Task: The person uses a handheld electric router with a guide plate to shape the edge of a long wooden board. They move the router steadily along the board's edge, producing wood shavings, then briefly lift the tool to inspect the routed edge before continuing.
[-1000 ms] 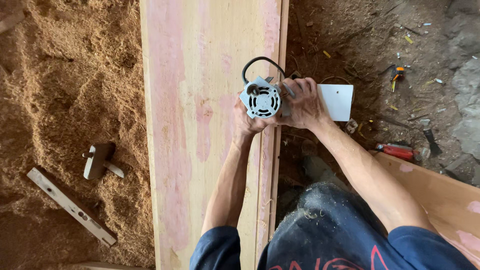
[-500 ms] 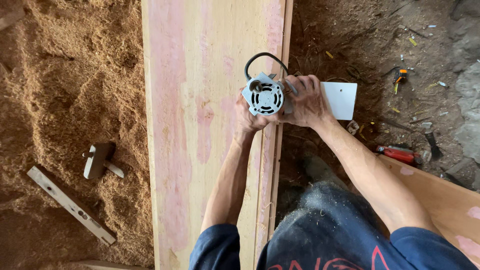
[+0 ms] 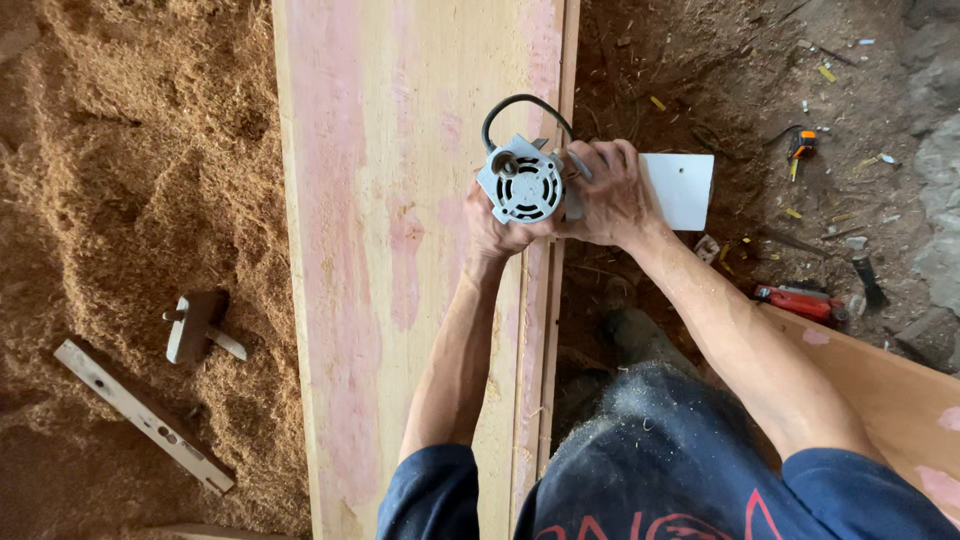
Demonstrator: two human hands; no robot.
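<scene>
From my head camera, looking straight down, I have both hands on a router [image 3: 526, 186], its round vented motor cap facing up at me and its black cord [image 3: 520, 108] looping out at twelve o'clock. My left hand [image 3: 492, 232] cups the tool from seven o'clock, fingers wrapped under and around the body; my right hand [image 3: 608, 190] clamps it from three o'clock, fingers curled tight over the housing. The router sits at the right edge of the long pale plank [image 3: 400, 250], which runs from twelve to six o'clock with pink streaks down its face. A white plate [image 3: 685, 188] juts out past my right hand at three o'clock, hanging over the dirt floor. At nine o'clock lies deep sawdust [image 3: 130, 200], with a wooden mallet [image 3: 195, 325] and a flat level [image 3: 140, 415] at eight o'clock. On the dirt at four o'clock rests a red tool [image 3: 800, 302], and a small orange one [image 3: 802, 145] at two o'clock. I judge that I am working the router along the plank's right edge, somewhere mid-length. The next move, I think, calls for steady pressure against the edge with both grips firm, the base kept flat, and the cord kept clear of the path.
</scene>
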